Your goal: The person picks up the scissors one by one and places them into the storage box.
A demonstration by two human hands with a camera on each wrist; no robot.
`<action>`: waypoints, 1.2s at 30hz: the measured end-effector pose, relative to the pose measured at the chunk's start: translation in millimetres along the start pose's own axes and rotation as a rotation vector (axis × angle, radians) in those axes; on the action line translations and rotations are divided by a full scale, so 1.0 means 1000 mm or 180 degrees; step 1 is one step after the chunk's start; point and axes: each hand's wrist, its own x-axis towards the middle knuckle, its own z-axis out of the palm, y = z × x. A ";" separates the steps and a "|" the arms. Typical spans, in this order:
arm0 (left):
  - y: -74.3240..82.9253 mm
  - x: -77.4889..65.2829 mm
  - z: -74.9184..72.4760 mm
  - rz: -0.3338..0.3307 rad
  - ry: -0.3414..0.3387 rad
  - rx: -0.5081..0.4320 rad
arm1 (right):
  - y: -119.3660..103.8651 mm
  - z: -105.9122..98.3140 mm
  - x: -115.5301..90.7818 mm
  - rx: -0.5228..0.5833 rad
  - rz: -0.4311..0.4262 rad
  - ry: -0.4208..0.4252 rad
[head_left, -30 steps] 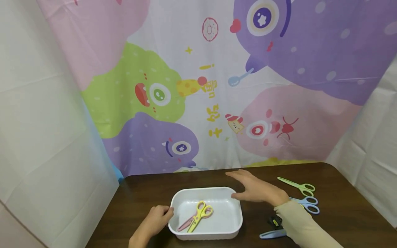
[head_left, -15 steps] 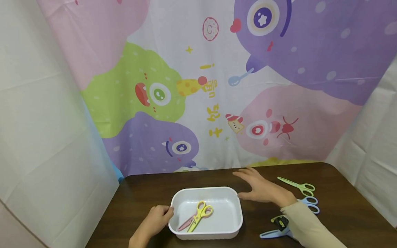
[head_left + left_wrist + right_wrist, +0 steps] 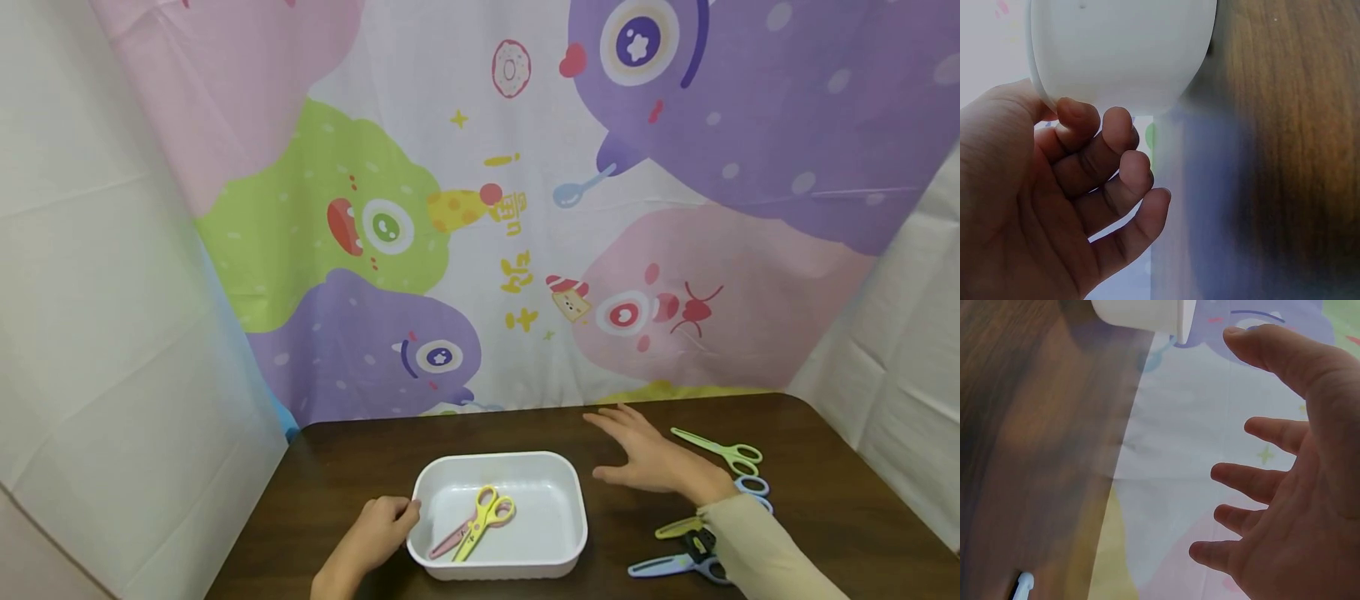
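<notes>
A white rectangular tray point(image 3: 495, 572) stands on the dark wooden table. My left hand point(image 3: 377, 531) is at its left end; in the left wrist view thumb and index finger pinch the tray's rim point(image 3: 1040, 87), while the other fingers hang curled. Inside the tray, yellow scissors point(image 3: 481, 527) lie over pink scissors point(image 3: 448, 542). Past the tray's right end, my right hand point(image 3: 647, 455) hovers with fingers spread, holding nothing. In the right wrist view, a gap separates the hand point(image 3: 1291, 481) from the tray point(image 3: 1141, 314).
Green scissors point(image 3: 722, 449) lie at the back right. Blue scissors point(image 3: 752, 486) are partly covered by the right forearm, as is a yellow blade point(image 3: 678, 527). Nearer the front are light blue scissors point(image 3: 663, 567). A printed cloth point(image 3: 525, 367) hangs behind the table point(image 3: 345, 454).
My right hand has moved right, away from the tray's right end, baring more of the scissors at the front right. The left hand and tray have stayed put.
</notes>
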 end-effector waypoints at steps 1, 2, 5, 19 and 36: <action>0.000 0.000 0.000 0.0002 -0.0001 -0.0001 | 0.001 0.000 -0.001 -0.0013 -0.0010 0.0027; 0.000 0.000 0.000 0.0006 -0.0001 0.0000 | 0.002 0.000 -0.002 -0.0038 -0.0034 0.0053; 0.000 0.000 0.000 0.0002 -0.0008 -0.0003 | 0.005 0.000 -0.004 -0.0064 -0.0036 0.0106; -0.001 -0.001 0.000 0.0006 -0.0017 -0.0076 | 0.014 -0.002 -0.016 0.0061 0.0163 0.0131; -0.001 0.000 0.000 -0.0045 -0.0033 -0.0065 | 0.029 -0.009 -0.035 0.0072 0.0331 0.0282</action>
